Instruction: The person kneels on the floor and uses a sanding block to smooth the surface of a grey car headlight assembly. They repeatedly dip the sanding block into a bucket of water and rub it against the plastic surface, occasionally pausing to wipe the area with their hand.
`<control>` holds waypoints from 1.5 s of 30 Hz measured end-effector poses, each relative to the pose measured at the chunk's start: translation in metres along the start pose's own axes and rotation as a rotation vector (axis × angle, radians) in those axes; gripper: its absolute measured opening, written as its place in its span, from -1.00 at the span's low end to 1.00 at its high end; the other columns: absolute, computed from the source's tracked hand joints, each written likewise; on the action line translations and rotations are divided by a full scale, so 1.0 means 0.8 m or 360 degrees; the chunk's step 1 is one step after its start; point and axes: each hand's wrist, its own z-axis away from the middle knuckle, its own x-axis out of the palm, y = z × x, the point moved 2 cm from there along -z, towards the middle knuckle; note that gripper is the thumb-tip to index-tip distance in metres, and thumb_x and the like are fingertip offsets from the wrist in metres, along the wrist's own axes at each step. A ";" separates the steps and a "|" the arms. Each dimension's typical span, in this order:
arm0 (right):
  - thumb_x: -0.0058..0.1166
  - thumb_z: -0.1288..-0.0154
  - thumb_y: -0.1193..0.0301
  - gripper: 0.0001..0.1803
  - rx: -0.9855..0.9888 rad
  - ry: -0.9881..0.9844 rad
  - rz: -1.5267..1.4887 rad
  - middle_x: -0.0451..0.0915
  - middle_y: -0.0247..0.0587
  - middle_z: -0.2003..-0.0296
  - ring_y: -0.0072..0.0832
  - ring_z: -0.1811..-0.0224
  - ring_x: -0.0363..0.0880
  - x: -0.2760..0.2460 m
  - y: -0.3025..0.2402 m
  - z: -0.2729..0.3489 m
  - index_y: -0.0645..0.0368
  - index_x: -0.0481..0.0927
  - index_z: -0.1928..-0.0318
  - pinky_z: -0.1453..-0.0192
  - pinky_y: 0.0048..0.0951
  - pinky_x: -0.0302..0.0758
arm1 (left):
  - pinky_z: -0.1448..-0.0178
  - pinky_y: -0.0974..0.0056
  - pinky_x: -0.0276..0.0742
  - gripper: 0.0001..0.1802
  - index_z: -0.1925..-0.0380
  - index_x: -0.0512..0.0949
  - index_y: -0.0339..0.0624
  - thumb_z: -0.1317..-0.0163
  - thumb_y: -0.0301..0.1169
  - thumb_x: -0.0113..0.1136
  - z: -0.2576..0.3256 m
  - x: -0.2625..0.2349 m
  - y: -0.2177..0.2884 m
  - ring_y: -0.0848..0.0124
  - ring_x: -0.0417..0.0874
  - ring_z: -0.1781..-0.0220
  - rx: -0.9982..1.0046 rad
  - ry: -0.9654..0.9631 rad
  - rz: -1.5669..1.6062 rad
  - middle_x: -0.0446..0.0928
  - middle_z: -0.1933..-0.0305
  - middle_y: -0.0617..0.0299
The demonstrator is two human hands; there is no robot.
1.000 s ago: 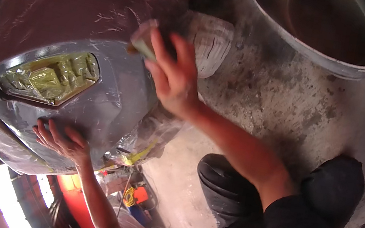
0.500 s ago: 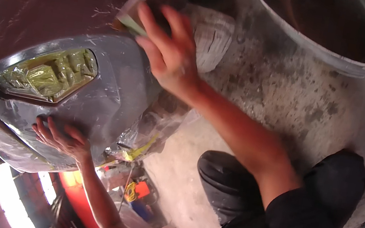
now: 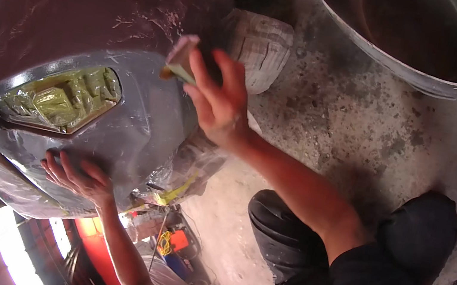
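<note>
My right hand (image 3: 219, 105) grips a sanding block (image 3: 182, 55) with a pinkish top and a pale, greenish side. It meets the car's body panel (image 3: 146, 89) near the edge between the dark maroon area and the grey primed area; whether its whole face touches I cannot tell. Lower on the grey area, my left hand (image 3: 80, 179) lies with fingers spread. Between them and to the left, a lamp-shaped opening (image 3: 63, 100) is covered with crinkled yellowish film and tape. Pale scratch marks and dust show on the maroon paint above the block.
A paper-covered wheel (image 3: 262, 48) stands right of the panel. A large round basin-like vessel (image 3: 344, 26) is at the top right. Clear plastic film (image 3: 194, 164) hangs from the panel's lower edge. Behind my left arm are red equipment (image 3: 102, 248) and a yellow cord (image 3: 164, 243).
My right hand has moved the sanding block down and to the right across the panel. More pale marks show where it was. My left hand has barely shifted.
</note>
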 end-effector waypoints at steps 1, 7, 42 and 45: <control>0.44 -0.23 0.57 -0.29 -0.0018 -0.0047 0.0060 0.55 0.18 -0.19 0.07 -0.15 0.56 0.001 0.000 -0.033 0.07 0.64 -0.43 -0.27 -0.07 0.54 | -0.69 -0.39 0.05 -0.43 -0.52 0.40 -0.13 -0.67 -0.10 -0.13 0.011 0.001 -0.008 -0.22 0.29 -0.68 -0.0004 -0.0029 -0.0028 0.38 -0.59 -0.16; 0.47 -0.17 0.59 -0.28 -0.0027 0.0027 0.0026 0.54 0.20 -0.22 0.09 -0.12 0.57 0.004 0.007 -0.071 0.08 0.67 -0.40 -0.26 -0.03 0.54 | -0.67 -0.37 0.11 -0.46 -0.51 0.42 -0.12 -0.67 -0.16 -0.11 0.004 0.001 0.000 -0.20 0.31 -0.67 -0.0003 -0.0018 -0.0050 0.36 -0.59 -0.19; 0.34 -0.44 0.38 -0.35 0.0525 -0.0045 0.0059 0.63 -0.06 0.05 -0.12 -0.07 0.61 -0.013 0.075 -0.012 0.09 0.54 -0.52 -0.21 -0.22 0.54 | -0.71 -0.39 -0.03 -0.39 -0.56 0.36 -0.13 -0.61 -0.15 0.00 -0.051 -0.019 0.041 -0.18 0.22 -0.72 -0.0097 -0.0146 0.0221 0.29 -0.62 -0.28; 0.37 -0.42 0.37 -0.36 0.0708 -0.0246 -0.0032 0.63 -0.08 0.09 -0.16 -0.01 0.60 -0.048 0.074 0.035 0.08 0.58 -0.48 -0.15 -0.23 0.55 | -0.75 -0.36 -0.12 -0.36 -0.57 0.42 -0.10 -0.61 -0.08 0.10 -0.172 -0.008 0.103 -0.06 0.23 -0.74 0.0230 -0.0348 -0.0197 0.37 -0.65 0.03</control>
